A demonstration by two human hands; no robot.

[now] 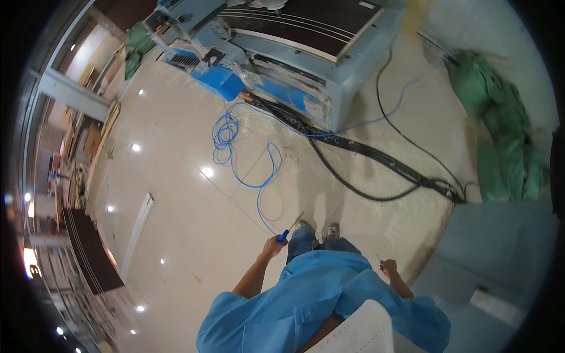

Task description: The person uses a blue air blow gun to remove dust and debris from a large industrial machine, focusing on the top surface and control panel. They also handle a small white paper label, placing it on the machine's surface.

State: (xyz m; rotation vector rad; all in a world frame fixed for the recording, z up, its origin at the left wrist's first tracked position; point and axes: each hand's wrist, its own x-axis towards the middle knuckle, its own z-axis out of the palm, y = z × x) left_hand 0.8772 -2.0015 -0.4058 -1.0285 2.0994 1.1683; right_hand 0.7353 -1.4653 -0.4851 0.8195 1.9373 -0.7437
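Note:
My left hand (271, 247) is closed round a blue air blow gun (283, 236) with a thin nozzle that points ahead and to the right. A blue air hose (261, 213) runs from near that hand across the floor in loose loops. Low by my right side, my right hand (388, 269) is closed on a small thin object (379, 257), too small to name. Ahead stands a large grey-blue machine (347, 88), with a dark brown panel with pale lines (288, 23) lying on its bed.
Thick black cables (376, 154) cross the dusty floor from the machine to the right. Green sacks (500, 117) lie against the right wall. A long white strip (139, 226) lies on the floor at left, near another dark lined panel (91, 250) and stacked boards.

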